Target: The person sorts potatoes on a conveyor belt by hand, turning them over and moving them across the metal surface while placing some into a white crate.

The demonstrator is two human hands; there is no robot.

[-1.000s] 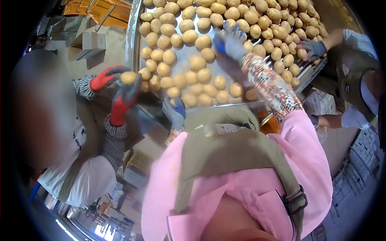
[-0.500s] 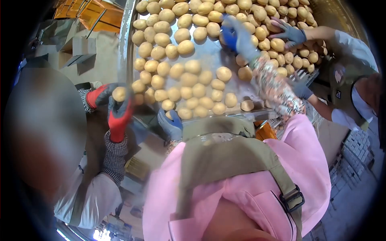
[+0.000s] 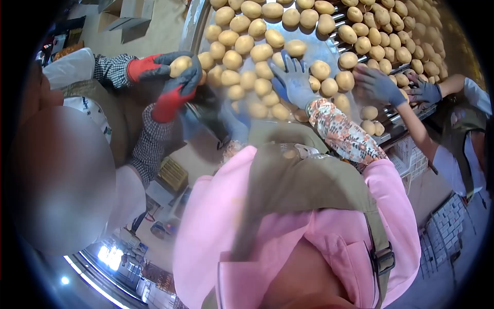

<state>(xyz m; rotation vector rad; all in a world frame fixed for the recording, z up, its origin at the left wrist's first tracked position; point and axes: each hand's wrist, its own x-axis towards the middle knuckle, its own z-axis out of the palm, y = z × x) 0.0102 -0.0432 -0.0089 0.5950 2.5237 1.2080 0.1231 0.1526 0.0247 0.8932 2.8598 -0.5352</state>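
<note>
Many potatoes [image 3: 261, 52] lie on the metal sorting table [image 3: 314, 44] in front of me. My right hand [image 3: 294, 85], in a blue-grey glove, rests among them with its fingers spread. One potato [image 3: 295, 48] lies just beyond the fingertips and another potato [image 3: 320, 70] is just to the right. My left hand [image 3: 235, 123], also gloved, is low at the table's near edge, below several blurred potatoes [image 3: 257, 109]. Motion smears its fingers, so whether it holds anything does not show.
At the left, a co-worker's red-and-grey gloves [image 3: 172, 95] hold a potato [image 3: 180, 66]. From the right, another person's grey-gloved hand [image 3: 381, 85] reaches over potatoes on metal rollers [image 3: 335, 31]. Cardboard boxes [image 3: 126, 15] stand on the floor at upper left.
My right hand has come down and nearer from the upper part of the table, its fingers now spread. My left hand is more blurred. The view has shifted, and the right co-worker's hands are nearer.
</note>
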